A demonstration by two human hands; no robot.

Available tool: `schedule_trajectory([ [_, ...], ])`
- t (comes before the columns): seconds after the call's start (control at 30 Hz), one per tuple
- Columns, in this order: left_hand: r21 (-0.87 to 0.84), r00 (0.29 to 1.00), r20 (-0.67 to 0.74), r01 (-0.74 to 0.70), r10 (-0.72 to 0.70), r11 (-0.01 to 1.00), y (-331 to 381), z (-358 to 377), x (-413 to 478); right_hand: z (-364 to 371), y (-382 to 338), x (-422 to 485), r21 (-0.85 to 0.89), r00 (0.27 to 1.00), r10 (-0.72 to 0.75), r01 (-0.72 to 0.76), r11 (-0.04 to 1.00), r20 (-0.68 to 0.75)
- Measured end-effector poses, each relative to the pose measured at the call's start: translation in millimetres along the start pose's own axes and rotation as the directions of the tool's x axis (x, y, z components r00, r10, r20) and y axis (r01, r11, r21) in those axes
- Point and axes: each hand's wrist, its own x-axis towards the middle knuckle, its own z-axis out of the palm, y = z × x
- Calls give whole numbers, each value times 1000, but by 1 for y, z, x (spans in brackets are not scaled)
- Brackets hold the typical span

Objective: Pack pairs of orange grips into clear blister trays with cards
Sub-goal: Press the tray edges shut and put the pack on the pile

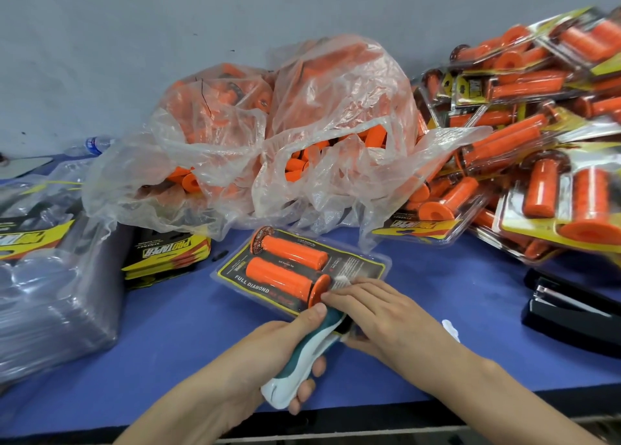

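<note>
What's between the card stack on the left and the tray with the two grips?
Head view: one small black piece lies on the blue table between the card stack and the tray; otherwise bare.

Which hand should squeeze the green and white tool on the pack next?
Left, most likely. The left hand grips the teal-and-white tool, its tip at the blister tray's near edge. The right hand lies flat on the tray, steadying it.

Open blue table (pixel 174 337) front-left; bagged grips (pixel 285 135) behind, packed pile (pixel 537 125) and stapler (pixel 571 306) right.
</note>
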Motion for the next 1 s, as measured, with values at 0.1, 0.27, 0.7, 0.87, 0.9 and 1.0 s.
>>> schedule_trajectory([
  [0.1,17,999,42,11,-11,1000,2,-9,-2,-2,2,1,-19,1000,12,-12,1000,20],
  [0.27,419,997,-76,60,-31,906,17,-73,-28,1,9,-7,-100,1000,-3,3,995,1],
  [0.7,924,368,-229,-210,901,320,24,-113,-29,-66,1,37,99,942,154,-130,987,-297],
  [0.87,916,305,121,-400,945,12,29,-27,-14,-110,4,64,140,937,124,-82,987,-327],
  [0.9,910,282,55,-409,958,68,28,-18,-9,-114,4,67,145,936,124,-79,986,-328],
  [1.0,745,225,-244,-579,943,331,33,-1,-2,-112,11,63,330,863,352,-235,914,-362],
])
